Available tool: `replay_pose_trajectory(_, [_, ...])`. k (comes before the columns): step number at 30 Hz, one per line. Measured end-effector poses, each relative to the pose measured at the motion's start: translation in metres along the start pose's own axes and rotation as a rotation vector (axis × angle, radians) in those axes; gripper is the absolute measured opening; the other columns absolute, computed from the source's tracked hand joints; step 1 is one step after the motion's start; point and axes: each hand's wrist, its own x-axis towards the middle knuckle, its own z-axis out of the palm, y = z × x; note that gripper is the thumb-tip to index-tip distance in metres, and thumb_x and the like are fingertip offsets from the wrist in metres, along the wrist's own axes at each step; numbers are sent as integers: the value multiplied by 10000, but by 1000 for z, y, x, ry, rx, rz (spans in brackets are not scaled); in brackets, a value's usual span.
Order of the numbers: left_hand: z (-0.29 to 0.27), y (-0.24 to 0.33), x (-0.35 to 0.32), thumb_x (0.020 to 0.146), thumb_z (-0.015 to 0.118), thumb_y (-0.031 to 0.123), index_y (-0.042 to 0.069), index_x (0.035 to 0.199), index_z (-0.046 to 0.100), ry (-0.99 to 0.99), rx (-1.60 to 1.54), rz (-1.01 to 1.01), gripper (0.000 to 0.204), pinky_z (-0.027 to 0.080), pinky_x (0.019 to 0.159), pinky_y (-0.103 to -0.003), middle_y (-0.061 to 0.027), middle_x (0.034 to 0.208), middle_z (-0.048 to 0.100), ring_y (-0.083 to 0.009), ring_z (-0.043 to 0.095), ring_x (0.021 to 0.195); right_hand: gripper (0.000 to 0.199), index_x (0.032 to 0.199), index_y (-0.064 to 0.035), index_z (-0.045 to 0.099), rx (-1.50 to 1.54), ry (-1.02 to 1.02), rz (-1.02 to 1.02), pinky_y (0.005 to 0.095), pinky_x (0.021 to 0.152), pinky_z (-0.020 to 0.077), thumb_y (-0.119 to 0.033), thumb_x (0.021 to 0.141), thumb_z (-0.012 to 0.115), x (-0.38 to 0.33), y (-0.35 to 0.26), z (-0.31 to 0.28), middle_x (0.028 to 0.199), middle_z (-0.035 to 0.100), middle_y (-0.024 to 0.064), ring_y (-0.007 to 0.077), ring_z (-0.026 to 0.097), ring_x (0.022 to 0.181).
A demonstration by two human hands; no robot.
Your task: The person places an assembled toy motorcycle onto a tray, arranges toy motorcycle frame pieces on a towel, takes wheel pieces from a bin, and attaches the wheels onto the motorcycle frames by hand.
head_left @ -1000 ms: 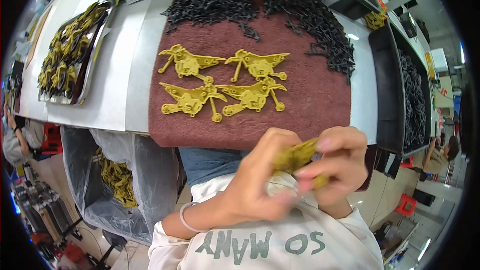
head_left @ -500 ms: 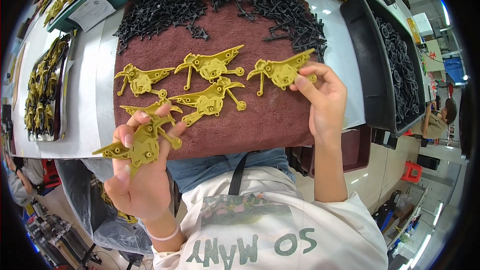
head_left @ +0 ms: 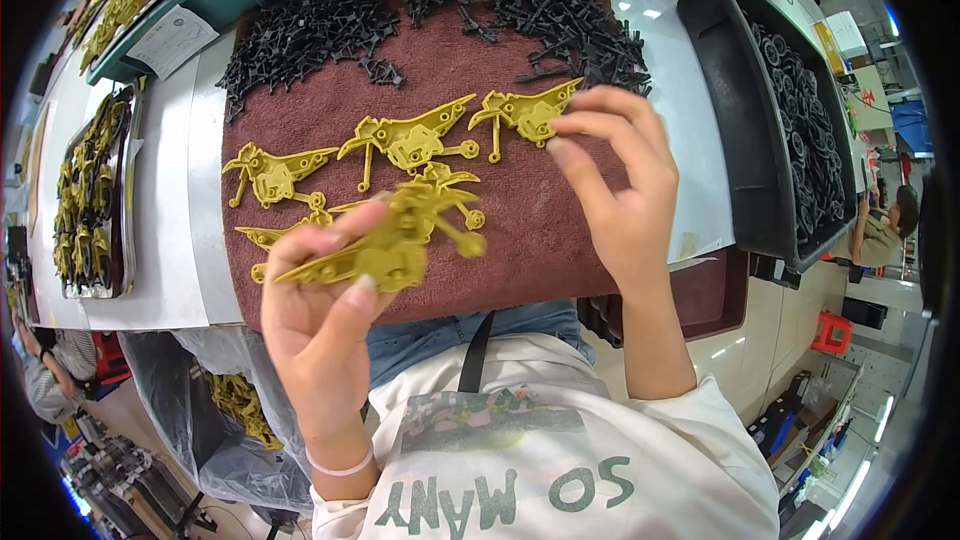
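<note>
My left hand (head_left: 325, 330) pinches a yellow plastic toy-motorcycle half shell (head_left: 385, 260) between thumb and fingers, raised over the near part of the cloth and blurred by motion. My right hand (head_left: 625, 175) has its thumb and fingertips at the right end of another yellow half shell (head_left: 525, 115), at the right end of the back row; its rear leg is hidden behind the fingers. Further left in that row lie two similar pieces, a middle shell (head_left: 410, 143) and a left shell (head_left: 275, 178). Below them, two more are partly covered by my left hand and its piece.
A dark red cloth (head_left: 540, 230) covers the work surface. Loose small black parts (head_left: 310, 40) are heaped along its far edge. A black bin of wheel-like rings (head_left: 720, 120) stands right, a tray of yellow-black assemblies (head_left: 95, 200) left. Yellow parts fill a plastic-lined container (head_left: 245, 405) below.
My left hand has swung right and slightly up with its shell, turning it. My right hand has carried its shell left and farther back, beside the row. My view has shifted slightly.
</note>
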Motion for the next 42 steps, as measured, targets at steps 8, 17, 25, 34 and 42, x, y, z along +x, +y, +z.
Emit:
replay_pose_trajectory(8, [17, -6, 16, 834, 618, -102, -30, 1258, 404, -136, 261, -81, 480, 549, 896, -345, -241, 1187, 586, -282, 639, 1059, 269, 1190, -20, 588, 943, -495, 572, 215, 704, 508, -37, 922, 607, -8, -28, -22, 1040, 656, 62, 89, 614, 822])
replay_pose_trajectory(17, [-27, 118, 171, 934, 605, 111, 0, 1096, 621, 60, 1103, 711, 197, 476, 862, -271, -65, 1063, 650, -143, 606, 1016, 178, 980, 10, 664, 276, -182, 517, 202, 502, 396, 14, 807, 706, -25, 14, -26, 733, 636, 31, 47, 532, 558])
replay_pose_trajectory(25, [-46, 156, 321, 839, 598, 617, 86, 1411, 440, 217, 1706, 600, 797, 251, 1145, -497, -193, 1483, 380, -372, 289, 1402, 239, 960, -42, 661, 55, -142, 273, 267, 522, 390, 8, 735, 724, -9, 3, -31, 936, 543, 71, 136, 468, 596])
replay_pose_trajectory(34, [-25, 146, 354, 927, 591, 263, 8, 1081, 553, 108, 1785, 674, 300, 498, 762, -443, -206, 964, 676, -366, 653, 897, 180, 907, -17, 667, 56, -25, 139, 264, 615, 447, 60, 745, 681, 4, 16, -37, 891, 570, 100, 182, 555, 750])
replay_pose_trajectory(42, [0, 149, 262, 925, 512, 16, 84, 1224, 518, 161, 1292, 1144, 307, 527, 600, -358, -170, 911, 671, -274, 671, 756, 142, 950, 0, 657, 213, 64, 35, 247, 624, 453, 5, 809, 672, 26, -2, -36, 928, 578, 100, 159, 552, 739])
